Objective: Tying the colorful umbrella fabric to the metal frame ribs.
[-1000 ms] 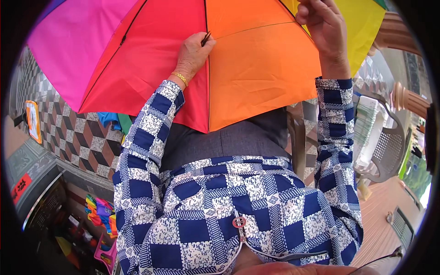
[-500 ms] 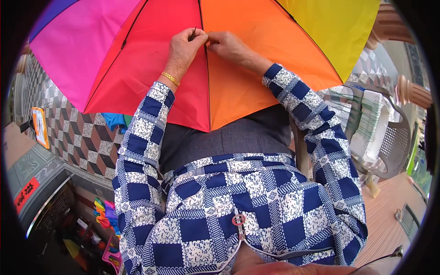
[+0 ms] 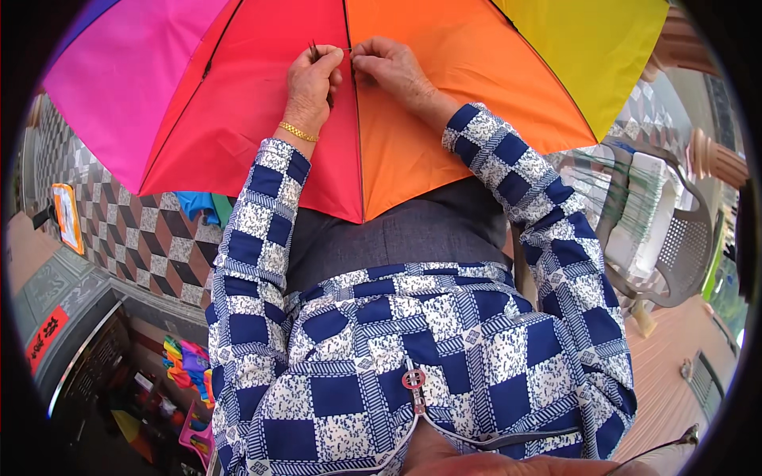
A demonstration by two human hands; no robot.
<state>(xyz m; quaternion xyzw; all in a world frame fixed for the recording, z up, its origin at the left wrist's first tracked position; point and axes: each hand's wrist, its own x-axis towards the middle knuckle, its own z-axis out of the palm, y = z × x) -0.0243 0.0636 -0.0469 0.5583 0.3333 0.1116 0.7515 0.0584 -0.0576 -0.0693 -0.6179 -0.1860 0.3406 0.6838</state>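
An open umbrella [image 3: 270, 111] with pink, red, orange and yellow panels lies over my lap, its inner side and dark ribs showing. My left hand [image 3: 313, 79] is closed over the red panel near the middle rib [image 3: 359, 139]. It holds a slim dark pointed tool [image 3: 313, 52], whose ends stick out above and below the fingers; its kind is mostly hidden. Just right of that rib, over the orange panel, my right hand [image 3: 390, 70] is closed in a pinch. A short thin strand [image 3: 348, 50] spans the gap between both fingertips, too fine to name surely.
To the right, a plastic chair [image 3: 683, 238] bears a white block [image 3: 647, 214] with many thin green strands. Patterned tiles [image 3: 159, 246] cover the floor at left. Colourful folded fabric [image 3: 189, 365] and a pink basket [image 3: 194, 435] are at lower left.
Both hands have shifted slightly up, and their fingertips, close together before, now have a small gap. The umbrella has moved a little left and up.
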